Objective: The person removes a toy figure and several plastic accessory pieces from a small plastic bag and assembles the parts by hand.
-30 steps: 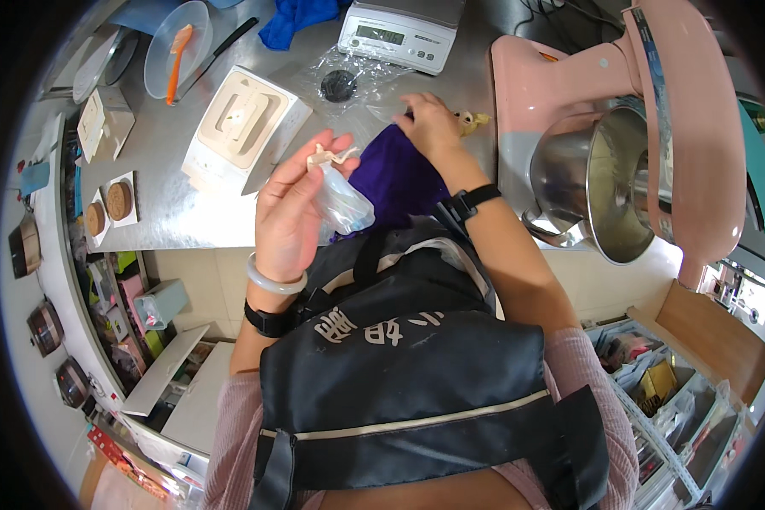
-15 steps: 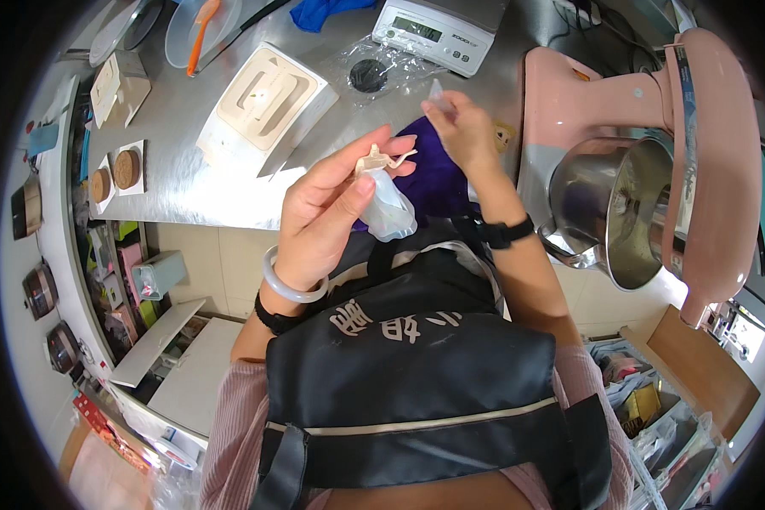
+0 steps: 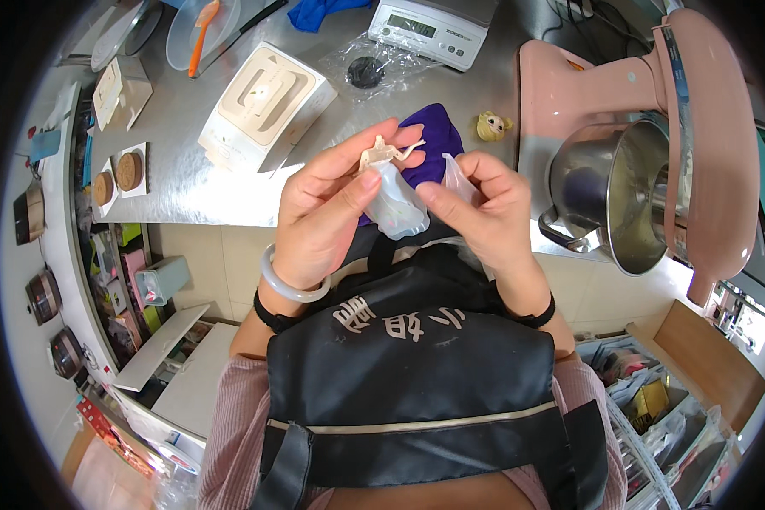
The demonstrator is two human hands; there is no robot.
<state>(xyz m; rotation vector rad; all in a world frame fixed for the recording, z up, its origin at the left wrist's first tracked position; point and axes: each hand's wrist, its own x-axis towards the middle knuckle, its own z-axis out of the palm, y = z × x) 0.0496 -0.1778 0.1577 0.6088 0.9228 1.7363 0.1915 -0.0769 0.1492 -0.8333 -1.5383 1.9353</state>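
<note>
My left hand (image 3: 321, 204) is closed round a small cream-coloured doll figure (image 3: 379, 153) with thin arms. A pale, translucent skirt-like piece (image 3: 399, 208) hangs from its waist, my left thumb pressing near the top. In my right hand (image 3: 500, 208), thumb and fingers pinch a whitish translucent sheet (image 3: 457, 178), folded and pointed at the top. My right thumb is right beside the skirt's edge; whether they touch I cannot tell. Beneath and behind the hands lies a dark purple cloth (image 3: 436, 127). A small yellowish doll head (image 3: 492, 127) sits on the metal table just beyond my right hand.
A pink stand mixer (image 3: 722, 153) with a steel bowl (image 3: 603, 183) stands at the right. At the back are a digital scale (image 3: 438, 34), crumpled clear plastic (image 3: 395, 72) and a blue cloth (image 3: 327, 13). A cream box (image 3: 268, 102) and two round brown discs (image 3: 129, 170) lie left.
My right hand has come down and toward the figure with the translucent sheet, uncovering the doll head behind it. My left hand has shifted slightly to the right.
</note>
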